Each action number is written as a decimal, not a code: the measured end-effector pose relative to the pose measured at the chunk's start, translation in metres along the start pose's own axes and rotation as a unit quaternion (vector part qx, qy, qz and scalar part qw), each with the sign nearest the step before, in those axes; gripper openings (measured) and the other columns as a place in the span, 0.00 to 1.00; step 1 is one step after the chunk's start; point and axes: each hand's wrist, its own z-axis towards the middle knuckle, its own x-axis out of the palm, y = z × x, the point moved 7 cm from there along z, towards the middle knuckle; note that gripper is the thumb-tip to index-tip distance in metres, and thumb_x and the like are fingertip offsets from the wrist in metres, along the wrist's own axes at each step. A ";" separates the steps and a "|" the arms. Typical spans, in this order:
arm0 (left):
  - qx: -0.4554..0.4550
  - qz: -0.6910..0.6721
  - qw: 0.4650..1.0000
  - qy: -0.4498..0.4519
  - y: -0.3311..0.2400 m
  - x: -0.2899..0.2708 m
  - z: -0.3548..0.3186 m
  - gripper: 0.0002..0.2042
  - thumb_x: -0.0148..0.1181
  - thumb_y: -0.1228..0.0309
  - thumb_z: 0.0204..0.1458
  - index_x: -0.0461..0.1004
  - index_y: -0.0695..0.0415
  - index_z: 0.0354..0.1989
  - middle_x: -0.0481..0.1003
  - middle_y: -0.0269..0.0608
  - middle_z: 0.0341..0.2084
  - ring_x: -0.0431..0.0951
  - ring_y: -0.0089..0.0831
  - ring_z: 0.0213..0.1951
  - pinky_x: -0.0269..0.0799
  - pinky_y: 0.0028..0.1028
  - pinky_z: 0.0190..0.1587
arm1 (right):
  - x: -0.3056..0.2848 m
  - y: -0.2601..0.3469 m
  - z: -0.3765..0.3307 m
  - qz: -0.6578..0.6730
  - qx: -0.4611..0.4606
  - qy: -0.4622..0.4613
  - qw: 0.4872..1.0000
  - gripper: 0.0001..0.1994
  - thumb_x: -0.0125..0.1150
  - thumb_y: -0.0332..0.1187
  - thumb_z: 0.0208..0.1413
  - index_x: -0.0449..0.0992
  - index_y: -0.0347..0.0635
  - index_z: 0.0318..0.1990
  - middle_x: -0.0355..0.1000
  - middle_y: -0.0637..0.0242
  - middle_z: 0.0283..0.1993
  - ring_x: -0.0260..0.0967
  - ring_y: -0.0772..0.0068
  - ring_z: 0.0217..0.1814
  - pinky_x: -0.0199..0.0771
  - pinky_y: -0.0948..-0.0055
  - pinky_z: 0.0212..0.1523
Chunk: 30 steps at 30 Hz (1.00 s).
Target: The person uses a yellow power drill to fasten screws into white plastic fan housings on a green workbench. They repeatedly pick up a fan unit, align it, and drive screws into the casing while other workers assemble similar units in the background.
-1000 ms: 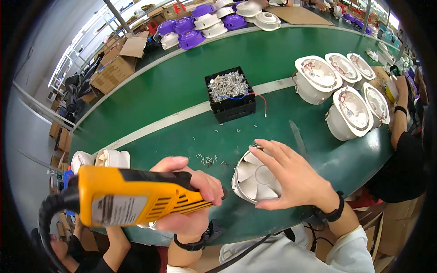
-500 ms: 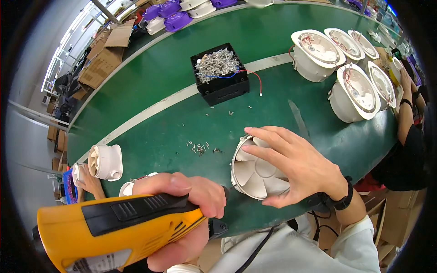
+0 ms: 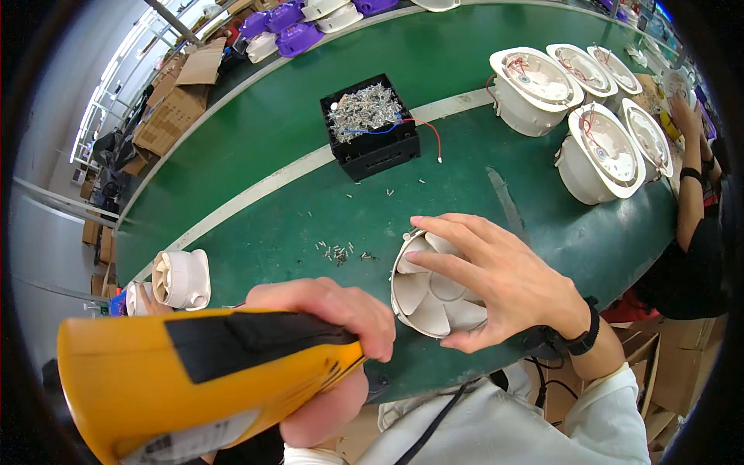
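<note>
Smooth green bench [image 3: 256, 132]; right hand [image 3: 508, 275] grips ribbed plastic fan [image 3: 434, 298].

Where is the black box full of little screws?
In the head view, the black box of screws sits on the green table, up past the right hand holding the white fan, left of the round white housings.

White fan impeller [image 3: 434, 298] — blades up — beside yellow-black electric screwdriver [image 3: 178, 380].
</note>
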 end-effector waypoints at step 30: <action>0.018 -0.018 1.000 0.002 -0.006 0.011 -0.004 0.40 0.43 0.30 0.45 0.54 0.59 0.48 0.66 0.39 0.15 0.63 0.31 0.08 0.62 0.30 0.11 | -0.008 -0.016 0.009 -0.084 0.049 -0.029 0.995 0.44 0.70 0.51 0.35 0.60 0.34 0.58 0.58 0.48 0.59 0.52 0.47 0.64 0.56 0.55 0.60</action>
